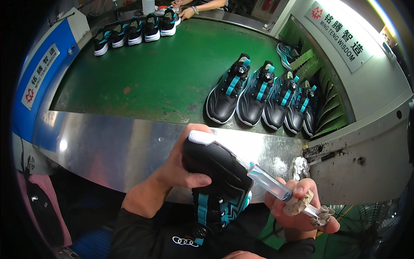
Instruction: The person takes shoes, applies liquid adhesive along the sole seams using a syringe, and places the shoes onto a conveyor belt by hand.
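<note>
My left hand [174,166] is wrapped round the toe of a black and teal sneaker [211,166], its thumb pressing the dark upper. The shoe is tilted, with its toe toward the belt and its teal strap and dial toward my body. A clear plastic syringe [269,183] is gripped in my right hand [297,216], and clear liquid shows in its barrel. Beige lumps of wrapping surround the plunger end. The syringe's narrow tip points at the edge between the upper and the white sole [202,137]; whether it touches cannot be made out.
Beyond the metal ledge [108,138] lies a green conveyor belt [142,82]. Several black and teal sneakers [252,99] stand at its right, others [135,32] at far left. A co-worker's hands [187,13] are at the far edge. Crumpled whitish material [299,167] sits right, above a fan [362,224].
</note>
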Available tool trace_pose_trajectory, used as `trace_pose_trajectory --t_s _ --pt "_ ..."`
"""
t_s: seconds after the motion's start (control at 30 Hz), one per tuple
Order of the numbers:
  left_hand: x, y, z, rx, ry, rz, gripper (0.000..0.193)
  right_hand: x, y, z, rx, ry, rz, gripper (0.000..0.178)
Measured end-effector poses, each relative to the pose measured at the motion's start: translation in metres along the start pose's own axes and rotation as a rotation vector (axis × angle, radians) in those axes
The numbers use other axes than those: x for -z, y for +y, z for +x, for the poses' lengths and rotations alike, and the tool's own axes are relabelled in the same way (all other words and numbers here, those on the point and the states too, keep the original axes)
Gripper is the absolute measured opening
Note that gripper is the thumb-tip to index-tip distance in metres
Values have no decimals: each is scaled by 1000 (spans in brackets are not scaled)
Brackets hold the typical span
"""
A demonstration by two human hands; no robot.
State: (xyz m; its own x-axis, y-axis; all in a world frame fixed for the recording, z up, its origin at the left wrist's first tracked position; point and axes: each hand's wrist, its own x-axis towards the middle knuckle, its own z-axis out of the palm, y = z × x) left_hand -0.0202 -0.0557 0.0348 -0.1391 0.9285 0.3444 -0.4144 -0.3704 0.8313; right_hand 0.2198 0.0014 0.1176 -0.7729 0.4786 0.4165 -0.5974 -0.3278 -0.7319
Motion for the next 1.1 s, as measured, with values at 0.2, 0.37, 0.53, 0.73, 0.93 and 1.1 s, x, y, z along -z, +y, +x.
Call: trace_pose_trajectory --t_s 0.2,0.37,0.53,0.73,0.93,1.1 --pt "8 -1 2 33 12 -49 79 5 3 -8 -17 60 43 98" --pt "5 3 4 93 144 -170 84 14 11 -18 1 98 80 98" --pt "10 -3 6 168 178 -232 77 29 21 -30 22 65 74 100" --pt "14 -6 13 229 256 -239 78 40 31 -48 5 117 98 101" --pt "35 -14 8 231 213 -312 68 39 38 -62 -18 166 154 102" --pt "44 -20 9 261 237 -441 62 43 41 -76 -64 162 106 102"
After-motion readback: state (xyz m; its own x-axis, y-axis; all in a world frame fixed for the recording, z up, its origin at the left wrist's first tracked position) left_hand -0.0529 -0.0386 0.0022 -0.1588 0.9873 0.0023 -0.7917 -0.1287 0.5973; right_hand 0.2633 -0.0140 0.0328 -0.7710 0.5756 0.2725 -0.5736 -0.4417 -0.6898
